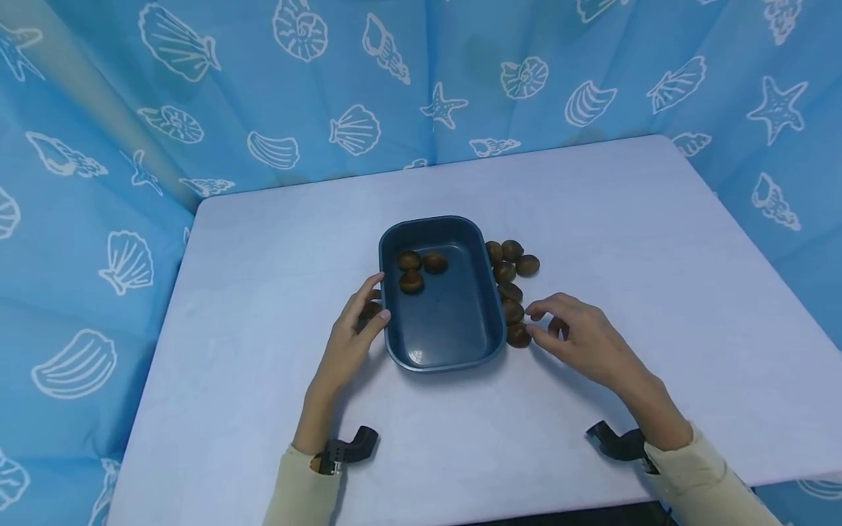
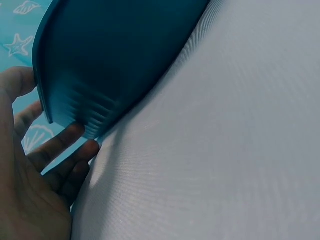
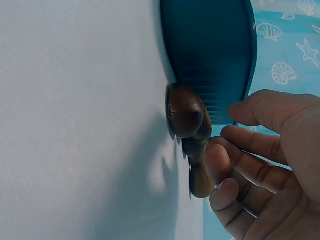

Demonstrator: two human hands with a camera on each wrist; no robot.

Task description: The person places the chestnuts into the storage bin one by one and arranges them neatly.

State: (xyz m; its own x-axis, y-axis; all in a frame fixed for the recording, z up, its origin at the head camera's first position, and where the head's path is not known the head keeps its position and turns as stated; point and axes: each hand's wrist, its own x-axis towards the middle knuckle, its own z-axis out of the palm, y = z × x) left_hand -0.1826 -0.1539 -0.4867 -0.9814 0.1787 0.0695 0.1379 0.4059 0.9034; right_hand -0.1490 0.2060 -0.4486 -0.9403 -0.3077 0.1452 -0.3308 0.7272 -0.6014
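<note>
A dark blue rectangular tray (image 1: 447, 351) stands on the table with three brown chestnuts (image 1: 411, 282) in its far left part. At its left side is my left hand (image 1: 349, 336), thumb tip at the rim and fingers against the ribbed outer wall (image 2: 95, 107) in the left wrist view. Partly hidden by that hand, something brown and round (image 1: 370, 310) lies beside the tray. Several more chestnuts (image 1: 509, 292) line the tray's right side. My right hand (image 1: 585, 340) hovers by the nearest chestnut (image 3: 185, 112), fingers loosely bent, thumb and forefinger apart, holding nothing.
A white cloth covers the table (image 1: 276, 248). Behind and at both sides hangs a blue curtain (image 1: 408, 88) with white shell prints. Each wrist wears a black camera mount (image 1: 355, 446). The table's front edge runs below the forearms.
</note>
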